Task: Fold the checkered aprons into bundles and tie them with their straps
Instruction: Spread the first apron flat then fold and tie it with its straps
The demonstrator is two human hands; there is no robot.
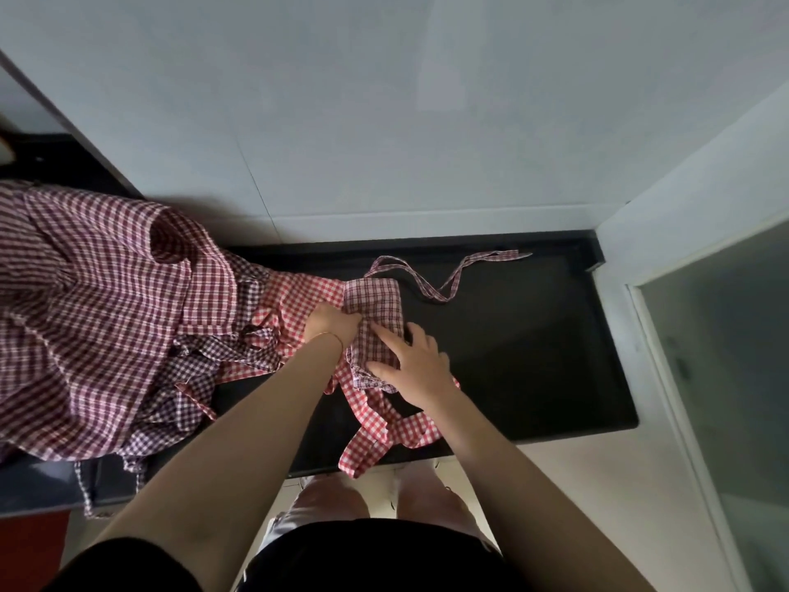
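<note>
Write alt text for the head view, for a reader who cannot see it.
Two bare hands work a folded checkered apron bundle on a black counter: the left hand grips its left side, and the right hand presses flat on it. Its strap trails loose behind; more checkered aprons lie heaped at left.

A home interior is suggested, most likely a kitchen or utility corner. A dark, polished stone-like desk [533, 348] with a raised lip along its back edge is built into a corner between plain pale walls [384, 100]. Beyond the grips, the back wall is seen rising straight from the desk; to their right, a white-framed frosted glass panel [726, 378] is set in the side wall, as on a door or window. Pale tiled floor [576, 484] is visible below the desk's front edge. A heap of checkered aprons [98, 314] is piled on the desk to the left of the grips, as household linen.
</note>
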